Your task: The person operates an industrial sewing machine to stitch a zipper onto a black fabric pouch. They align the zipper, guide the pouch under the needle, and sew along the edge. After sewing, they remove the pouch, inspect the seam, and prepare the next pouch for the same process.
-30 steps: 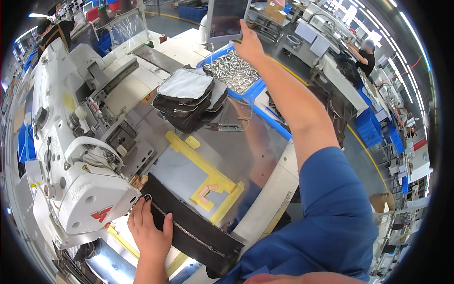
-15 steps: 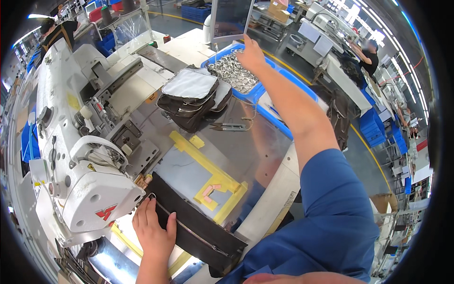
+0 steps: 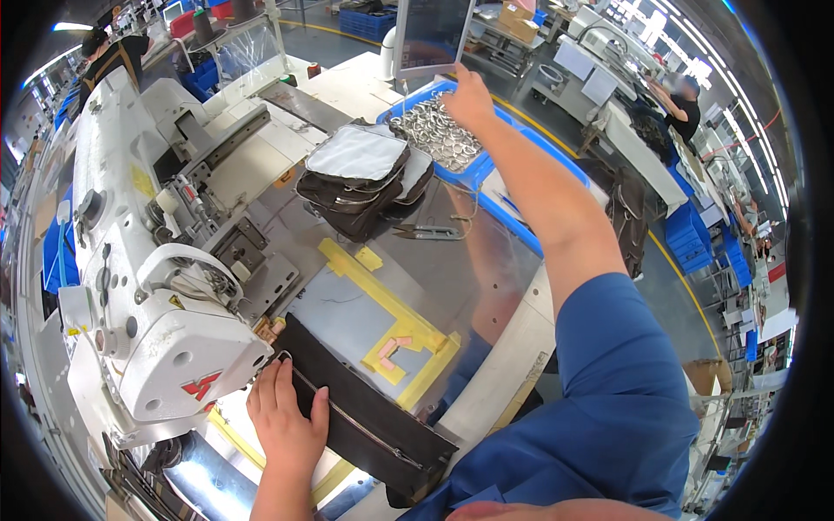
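Lower left of frame, the left hand (image 3: 285, 423) presses flat, fingers spread, on the black zippered fabric panel (image 3: 365, 408) at the table edge. Top centre, the right hand (image 3: 466, 97), loosely curled, reaches over the blue bin of silver metal rings (image 3: 439, 135).

A dark brown zippered panel (image 3: 365, 417), yellow tape guides (image 3: 395, 317), a blue tray (image 3: 486, 169) of silver rings (image 3: 439, 135), a white sewing machine (image 3: 148, 286).
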Demonstrator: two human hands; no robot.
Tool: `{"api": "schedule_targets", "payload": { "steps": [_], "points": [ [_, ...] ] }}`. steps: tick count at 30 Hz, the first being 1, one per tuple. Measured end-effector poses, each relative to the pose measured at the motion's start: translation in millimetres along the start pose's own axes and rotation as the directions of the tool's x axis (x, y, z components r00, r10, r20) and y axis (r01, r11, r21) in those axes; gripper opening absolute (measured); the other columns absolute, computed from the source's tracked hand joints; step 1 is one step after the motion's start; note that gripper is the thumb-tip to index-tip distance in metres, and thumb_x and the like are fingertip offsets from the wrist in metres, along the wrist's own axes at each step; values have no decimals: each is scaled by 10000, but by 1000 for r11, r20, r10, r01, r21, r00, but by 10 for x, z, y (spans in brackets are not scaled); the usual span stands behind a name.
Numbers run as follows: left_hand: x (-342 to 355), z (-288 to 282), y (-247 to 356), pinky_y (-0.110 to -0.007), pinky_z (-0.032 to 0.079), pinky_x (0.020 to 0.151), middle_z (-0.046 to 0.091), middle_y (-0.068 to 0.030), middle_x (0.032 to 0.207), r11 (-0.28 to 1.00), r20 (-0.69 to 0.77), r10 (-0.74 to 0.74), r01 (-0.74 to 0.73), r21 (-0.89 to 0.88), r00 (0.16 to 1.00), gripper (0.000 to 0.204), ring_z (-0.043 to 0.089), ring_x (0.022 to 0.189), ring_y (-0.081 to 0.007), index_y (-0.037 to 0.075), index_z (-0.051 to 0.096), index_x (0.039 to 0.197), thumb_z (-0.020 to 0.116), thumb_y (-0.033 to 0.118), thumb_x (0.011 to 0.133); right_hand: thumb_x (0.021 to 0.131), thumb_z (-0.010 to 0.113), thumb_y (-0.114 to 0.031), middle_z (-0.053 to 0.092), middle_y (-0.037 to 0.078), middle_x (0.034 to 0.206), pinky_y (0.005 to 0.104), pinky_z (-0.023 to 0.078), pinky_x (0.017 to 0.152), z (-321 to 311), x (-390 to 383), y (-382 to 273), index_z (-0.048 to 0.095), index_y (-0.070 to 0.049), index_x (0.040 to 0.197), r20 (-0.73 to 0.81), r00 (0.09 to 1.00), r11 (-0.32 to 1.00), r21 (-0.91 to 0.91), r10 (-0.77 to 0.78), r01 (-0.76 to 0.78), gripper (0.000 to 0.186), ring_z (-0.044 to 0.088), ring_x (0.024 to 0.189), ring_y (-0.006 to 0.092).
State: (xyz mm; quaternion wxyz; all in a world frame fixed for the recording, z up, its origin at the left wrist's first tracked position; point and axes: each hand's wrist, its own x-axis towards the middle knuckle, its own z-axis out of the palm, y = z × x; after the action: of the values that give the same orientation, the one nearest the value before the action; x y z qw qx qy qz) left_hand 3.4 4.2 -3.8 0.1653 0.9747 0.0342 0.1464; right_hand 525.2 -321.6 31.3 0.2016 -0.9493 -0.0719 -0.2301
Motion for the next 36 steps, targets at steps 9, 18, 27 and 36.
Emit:
{"api": "schedule_targets", "payload": {
  "steps": [9, 18, 27, 36],
  "points": [
    [-25, 15, 1, -525, 405, 1134, 577, -235, 1441, 1000, -11, -9, 10, 11, 1000, 678, 557, 1301, -433, -16, 586, 1411, 832, 250, 837, 872, 715, -218, 517, 247, 1499, 483, 493, 1130, -253, 98, -130, 279, -137, 1677, -77, 997, 998, 63, -4, 8, 919, 584, 1343, 430],
    [1, 9, 13, -530, 402, 1137, 575, -245, 1462, 1000, -5, 4, -4, -4, 1000, 677, 557, 1314, -443, -20, 587, 1405, 836, 252, 837, 868, 747, -294, 475, 249, 1568, 479, 460, 1171, -305, 334, -121, 206, -156, 1715, -68, 997, 999, 22, -31, 33, 1014, 538, 1411, 419],
    [28, -133, -5, -498, 407, 1161, 563, -221, 1512, 997, 75, -37, 42, -70, 996, 710, 556, 1354, -423, 7, 569, 1456, 840, 283, 860, 848, 743, -422, 610, 349, 1435, 517, 490, 1125, -96, 760, 217, 363, -72, 1659, -134, 958, 965, -105, -253, 240, 961, 623, 1312, 484],
    [4, -225, -24, -498, 434, 1151, 553, -228, 1516, 997, 142, -25, 35, -63, 989, 701, 552, 1373, -409, 0, 550, 1474, 803, 329, 908, 826, 735, -483, 576, 345, 1489, 504, 451, 1149, -134, 869, 270, 307, -84, 1690, -72, 979, 974, -139, -192, 181, 1044, 588, 1361, 479]
  ]
}}
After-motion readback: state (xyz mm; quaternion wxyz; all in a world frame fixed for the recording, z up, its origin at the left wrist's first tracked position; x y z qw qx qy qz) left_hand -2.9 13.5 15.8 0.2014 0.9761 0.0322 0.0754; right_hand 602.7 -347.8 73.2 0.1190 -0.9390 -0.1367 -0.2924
